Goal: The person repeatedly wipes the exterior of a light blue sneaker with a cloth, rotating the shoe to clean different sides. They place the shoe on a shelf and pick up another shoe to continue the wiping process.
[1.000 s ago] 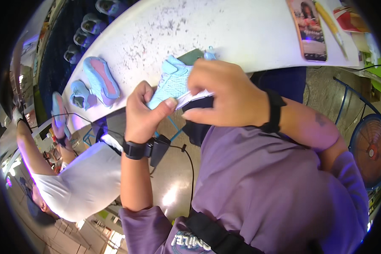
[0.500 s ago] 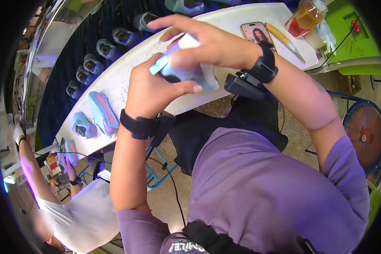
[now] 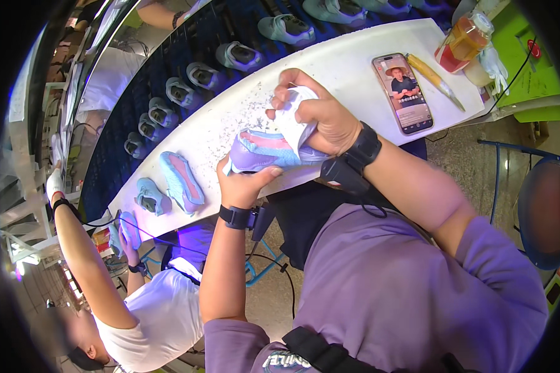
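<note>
Over the white table's [image 3: 342, 68] near edge, the left hand [image 3: 241, 188] is gripping a blue-and-lavender shoe [image 3: 245, 161], while the right hand [image 3: 337, 127] is clutching a white piece [image 3: 297, 118] against its right end, seemingly fitting it. Next, careful alignment is probably being called for; the white piece is hiding any join, the shoe most left fingertips.

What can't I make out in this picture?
In the head view:
Some fingers of the left hand: hidden behind the held shoe.
Part of that shoe: covered by the white piece and right hand.
Topmost shoes: cut off by the upper edge.
Phone lettering: too small.
</note>
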### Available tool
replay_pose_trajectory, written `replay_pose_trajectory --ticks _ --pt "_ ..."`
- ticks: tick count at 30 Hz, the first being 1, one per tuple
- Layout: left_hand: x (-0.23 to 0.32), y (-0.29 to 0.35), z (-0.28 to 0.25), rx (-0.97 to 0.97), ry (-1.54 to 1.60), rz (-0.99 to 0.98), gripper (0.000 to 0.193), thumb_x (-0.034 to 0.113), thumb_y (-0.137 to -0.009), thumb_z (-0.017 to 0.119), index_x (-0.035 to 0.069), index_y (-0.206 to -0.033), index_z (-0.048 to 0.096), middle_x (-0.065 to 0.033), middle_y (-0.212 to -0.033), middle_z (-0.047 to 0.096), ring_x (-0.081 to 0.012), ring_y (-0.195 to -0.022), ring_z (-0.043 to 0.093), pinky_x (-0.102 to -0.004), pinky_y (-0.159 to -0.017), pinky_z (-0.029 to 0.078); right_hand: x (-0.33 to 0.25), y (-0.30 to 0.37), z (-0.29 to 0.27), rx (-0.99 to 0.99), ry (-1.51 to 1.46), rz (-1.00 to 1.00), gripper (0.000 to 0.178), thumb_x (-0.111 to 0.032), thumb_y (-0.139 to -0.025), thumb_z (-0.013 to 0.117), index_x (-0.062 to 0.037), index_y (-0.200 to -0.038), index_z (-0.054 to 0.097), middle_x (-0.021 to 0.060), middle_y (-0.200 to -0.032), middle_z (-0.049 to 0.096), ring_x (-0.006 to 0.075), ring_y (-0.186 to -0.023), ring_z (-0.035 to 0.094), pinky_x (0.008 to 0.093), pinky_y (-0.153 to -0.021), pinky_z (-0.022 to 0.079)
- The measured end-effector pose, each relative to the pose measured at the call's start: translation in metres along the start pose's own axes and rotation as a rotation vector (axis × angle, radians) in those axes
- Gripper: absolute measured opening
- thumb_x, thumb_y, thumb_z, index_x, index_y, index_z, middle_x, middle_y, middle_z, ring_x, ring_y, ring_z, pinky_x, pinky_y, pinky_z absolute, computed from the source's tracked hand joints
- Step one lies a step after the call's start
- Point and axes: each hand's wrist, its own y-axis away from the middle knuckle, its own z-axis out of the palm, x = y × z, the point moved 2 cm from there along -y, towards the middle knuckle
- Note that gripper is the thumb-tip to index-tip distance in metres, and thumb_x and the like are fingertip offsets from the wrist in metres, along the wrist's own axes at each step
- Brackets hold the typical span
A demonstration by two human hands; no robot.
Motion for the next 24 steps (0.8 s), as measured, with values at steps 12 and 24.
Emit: replay_pose_trajectory --ticks 12,24 --pt "0.078 -0.039 0.058 -0.143 -0.500 0.255 0.042 0.031 -0.063 0.094 0.002 -0.085 0.074 -0.0099 -0.071 0.072 -0.0216 -0.063 0.071 -0.0330 -0.063 0.055 -0.065 0.001 0.042 0.017 0.708 0.130 0.049 -0.017 -0.087 0.060 -0.0009 -0.132 0.046 0.0081 -0.111 0.055 0.0148 -0.101 0.055 0.0282 -0.089 0.045" --pt "0.048 0.036 0.056 0.164 0.069 0.359 0.071 0.043 -0.082 0.076 -0.001 -0.130 0.048 -0.0234 -0.132 0.051 -0.0333 -0.126 0.052 -0.0450 -0.106 0.041 -0.039 0.063 0.019 -0.284 1.537 -0.469 0.083 -0.037 -0.069 0.086 -0.0120 -0.140 0.050 0.0136 -0.115 0.061 0.0319 -0.100 0.062 0.0417 -0.087 0.052"
